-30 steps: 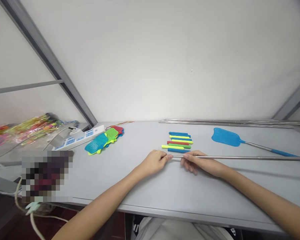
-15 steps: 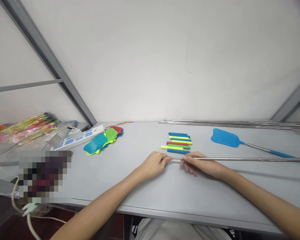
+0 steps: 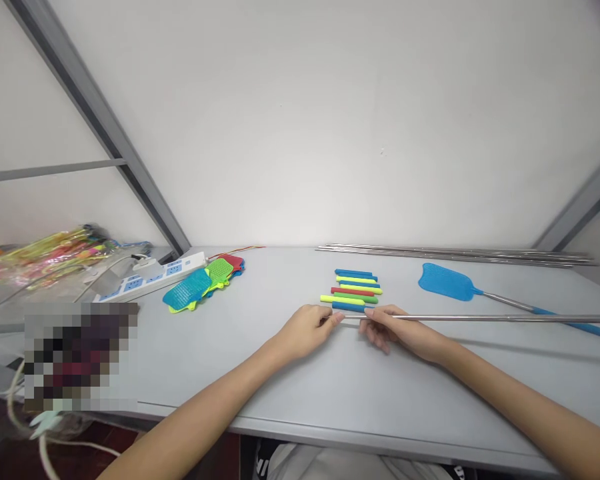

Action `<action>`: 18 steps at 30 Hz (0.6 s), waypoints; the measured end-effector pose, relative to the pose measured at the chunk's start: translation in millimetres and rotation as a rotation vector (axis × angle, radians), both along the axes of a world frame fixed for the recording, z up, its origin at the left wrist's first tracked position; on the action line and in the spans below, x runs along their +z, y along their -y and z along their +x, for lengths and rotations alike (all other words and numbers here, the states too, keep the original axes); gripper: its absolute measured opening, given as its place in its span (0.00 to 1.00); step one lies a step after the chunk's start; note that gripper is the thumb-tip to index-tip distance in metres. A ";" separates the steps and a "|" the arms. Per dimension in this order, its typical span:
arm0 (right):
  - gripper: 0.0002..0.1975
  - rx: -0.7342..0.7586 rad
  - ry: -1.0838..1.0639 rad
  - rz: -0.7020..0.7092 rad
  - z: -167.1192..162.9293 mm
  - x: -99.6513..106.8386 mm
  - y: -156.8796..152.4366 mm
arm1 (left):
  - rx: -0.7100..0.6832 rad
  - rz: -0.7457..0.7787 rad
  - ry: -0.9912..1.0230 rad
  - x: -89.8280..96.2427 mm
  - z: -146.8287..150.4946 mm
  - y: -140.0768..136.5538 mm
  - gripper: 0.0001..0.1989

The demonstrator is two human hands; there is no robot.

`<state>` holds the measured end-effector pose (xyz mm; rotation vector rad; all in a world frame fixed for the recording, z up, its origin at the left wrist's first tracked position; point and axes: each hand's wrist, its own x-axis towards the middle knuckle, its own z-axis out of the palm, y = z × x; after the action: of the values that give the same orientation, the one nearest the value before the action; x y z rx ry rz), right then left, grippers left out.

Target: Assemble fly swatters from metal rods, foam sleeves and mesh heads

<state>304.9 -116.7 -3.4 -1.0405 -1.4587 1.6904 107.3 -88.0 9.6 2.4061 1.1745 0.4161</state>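
Between my two hands runs a thin metal telescopic rod point(image 3: 460, 318), held level above the table and reaching past the right edge of the view. My left hand point(image 3: 313, 327) is closed round its narrow left end, thumb on top. A short way along, my right hand point(image 3: 387, 327) pinches the rod between thumb and fingers, its lower fingers loosely curled. Just beyond my hands lie several coloured handle sleeves point(image 3: 355, 291) in blue, yellow, red and green. Farther right rests a blue fly swatter point(image 3: 447, 282) with a metal shaft and blue handle, partly crossed by the rod.
Several metal rods point(image 3: 455, 253) lie along the wall at the back right. Overlapping swatter heads point(image 3: 187, 290) in blue, green and red lie left of centre, beside a white power strip point(image 3: 155, 277). Plastic-wrapped coloured goods point(image 3: 55, 257) sit at the far left. A blurred patch hides something nearby.
Both hands keep hold of the rod in almost the same place. The view has shifted slightly, so more of the blue swatter handle shows at the right.
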 end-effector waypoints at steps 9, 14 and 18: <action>0.17 -0.052 -0.088 -0.005 12.4 12.0 -2.0 | -0.103 0.113 0.058 13.1 -8.3 -6.8 0.15; 0.16 -0.030 -0.089 -0.014 15.4 15.5 -3.0 | -0.102 0.113 0.045 21.1 -12.9 -8.8 0.13; 0.15 -0.009 -0.079 0.018 14.2 16.7 -3.2 | -0.110 0.183 0.013 25.9 -14.1 -11.5 0.13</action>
<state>319.1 -113.4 13.3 -0.9582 -1.4139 1.6900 93.2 -76.5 35.5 2.6049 1.0326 0.5242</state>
